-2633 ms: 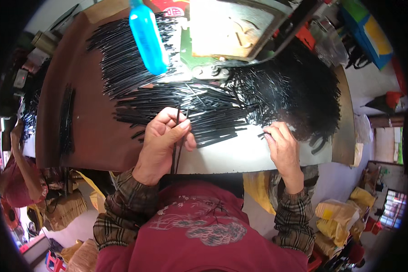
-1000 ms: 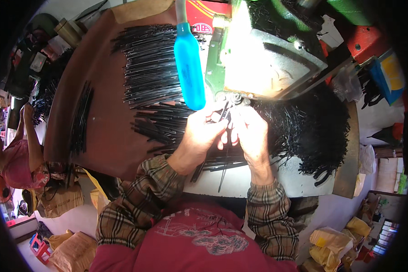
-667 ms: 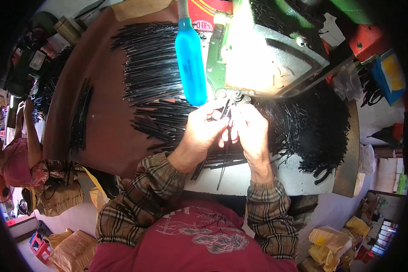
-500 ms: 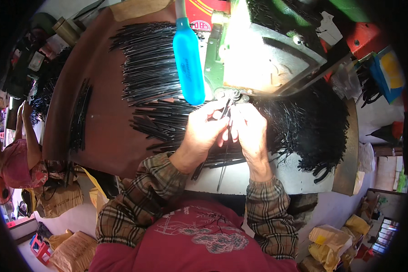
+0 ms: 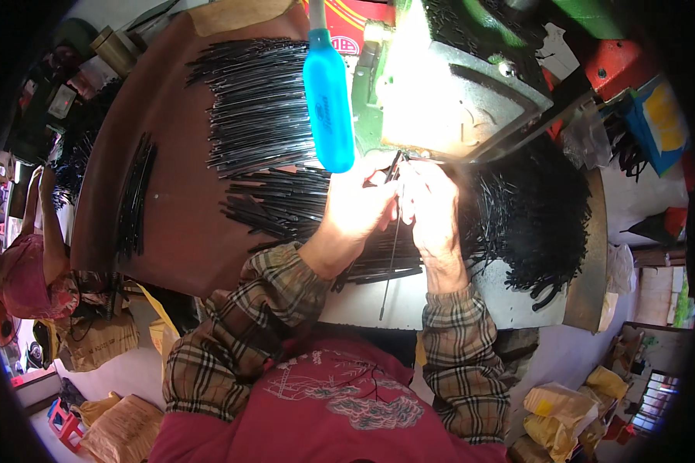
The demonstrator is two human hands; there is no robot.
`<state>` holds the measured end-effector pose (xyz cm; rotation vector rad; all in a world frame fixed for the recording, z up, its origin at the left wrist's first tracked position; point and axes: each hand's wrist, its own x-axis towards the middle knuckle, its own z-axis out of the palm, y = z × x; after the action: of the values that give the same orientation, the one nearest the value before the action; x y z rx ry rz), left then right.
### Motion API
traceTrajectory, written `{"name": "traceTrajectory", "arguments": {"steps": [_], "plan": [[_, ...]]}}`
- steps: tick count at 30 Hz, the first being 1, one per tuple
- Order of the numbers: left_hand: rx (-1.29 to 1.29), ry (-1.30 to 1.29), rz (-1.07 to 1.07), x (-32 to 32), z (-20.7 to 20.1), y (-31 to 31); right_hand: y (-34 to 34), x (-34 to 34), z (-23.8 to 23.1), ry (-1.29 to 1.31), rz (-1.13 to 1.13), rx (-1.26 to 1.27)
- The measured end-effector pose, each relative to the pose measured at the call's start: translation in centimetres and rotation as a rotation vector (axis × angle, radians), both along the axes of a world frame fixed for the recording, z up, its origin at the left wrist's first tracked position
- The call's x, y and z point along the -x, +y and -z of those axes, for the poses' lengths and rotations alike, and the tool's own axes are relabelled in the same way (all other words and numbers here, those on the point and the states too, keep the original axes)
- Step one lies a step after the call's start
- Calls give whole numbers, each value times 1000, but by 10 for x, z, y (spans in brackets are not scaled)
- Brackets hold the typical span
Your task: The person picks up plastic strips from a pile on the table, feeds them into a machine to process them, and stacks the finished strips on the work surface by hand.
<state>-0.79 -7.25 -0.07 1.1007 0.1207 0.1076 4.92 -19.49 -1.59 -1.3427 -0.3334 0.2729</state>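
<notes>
Under the glare, my left hand (image 5: 351,216) is closed, its thumb and fingers pinching a slim black strip (image 5: 394,166) that points up toward the machine. Close beside it, almost touching, my right hand (image 5: 434,207) is also closed, fingertips together at the strips. A longer thin dark strip (image 5: 391,270) hangs down from between the hands over the white table edge; which hand bears it is hard to make out. Both hands sit right below a green machine (image 5: 365,100) with a brightly lit metal plate (image 5: 490,116). Glare washes out the fingertips.
Neat rows of black strips (image 5: 259,108) lie on the brown sheet (image 5: 181,224) at left, a dense black heap (image 5: 540,224) at right. A blue bottle-shaped object (image 5: 328,108) hangs just above my left hand. Another person's arm (image 5: 52,224) shows far left; paper sacks (image 5: 123,424) stand below.
Both hands have shifted slightly right and up, against the machine's lower edge, covering the round metal parts there. The hanging thin strip moved right with them.
</notes>
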Motion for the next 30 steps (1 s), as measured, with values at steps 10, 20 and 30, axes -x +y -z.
{"name": "traceTrajectory", "arguments": {"steps": [10, 20, 30], "plan": [[-52, 3, -16, -4, 3, 0, -1, -1, 4, 43, 12, -16], [80, -18, 81, 9, -6, 9, 2, 3, -4, 90, -59, -154], [52, 267, 102, 41, -22, 16, 2, 3, -9, 69, -40, -94]]}}
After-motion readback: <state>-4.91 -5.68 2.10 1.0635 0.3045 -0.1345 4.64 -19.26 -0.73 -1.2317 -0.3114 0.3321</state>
